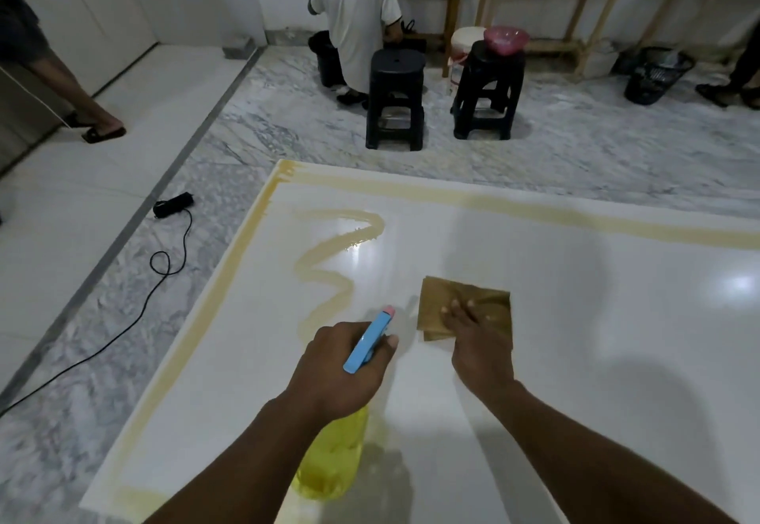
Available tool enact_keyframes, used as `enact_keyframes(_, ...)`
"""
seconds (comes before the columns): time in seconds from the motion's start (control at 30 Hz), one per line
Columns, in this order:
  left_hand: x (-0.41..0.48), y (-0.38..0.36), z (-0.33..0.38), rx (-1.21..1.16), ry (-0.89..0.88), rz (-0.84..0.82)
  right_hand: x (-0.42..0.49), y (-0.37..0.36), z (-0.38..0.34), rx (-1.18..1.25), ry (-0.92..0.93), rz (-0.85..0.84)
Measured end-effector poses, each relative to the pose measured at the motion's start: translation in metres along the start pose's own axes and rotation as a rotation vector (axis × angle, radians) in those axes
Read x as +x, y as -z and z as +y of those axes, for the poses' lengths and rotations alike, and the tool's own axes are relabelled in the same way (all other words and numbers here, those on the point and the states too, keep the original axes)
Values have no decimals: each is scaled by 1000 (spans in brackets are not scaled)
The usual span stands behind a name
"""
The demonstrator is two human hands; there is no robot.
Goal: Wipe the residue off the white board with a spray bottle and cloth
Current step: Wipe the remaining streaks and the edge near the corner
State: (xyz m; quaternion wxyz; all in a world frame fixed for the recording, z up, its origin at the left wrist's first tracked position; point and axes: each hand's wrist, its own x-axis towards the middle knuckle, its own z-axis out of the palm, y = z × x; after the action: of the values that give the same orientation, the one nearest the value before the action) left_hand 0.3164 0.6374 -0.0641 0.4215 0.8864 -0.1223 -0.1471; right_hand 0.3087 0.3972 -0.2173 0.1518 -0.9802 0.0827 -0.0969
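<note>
Yellowish residue point(325, 272) snakes left of the cloth point(491, 299) under our flat right grip point(481, 346); our left grip point(341, 371), grasping the spray bottle point(333, 462), sits nearer.

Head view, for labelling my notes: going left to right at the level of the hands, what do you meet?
A cable → spray bottle in the left hand → cloth under the right hand.
</note>
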Motion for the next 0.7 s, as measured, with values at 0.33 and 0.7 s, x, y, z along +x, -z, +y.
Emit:
enact_keyframes(0.33,-138,31,3,68,-38,-18,-225,30,-64,-5,24,-171)
enact_keyframes(0.7,-161,76,1,106,-61,-13,-186,156,-90,1244,-855,-918)
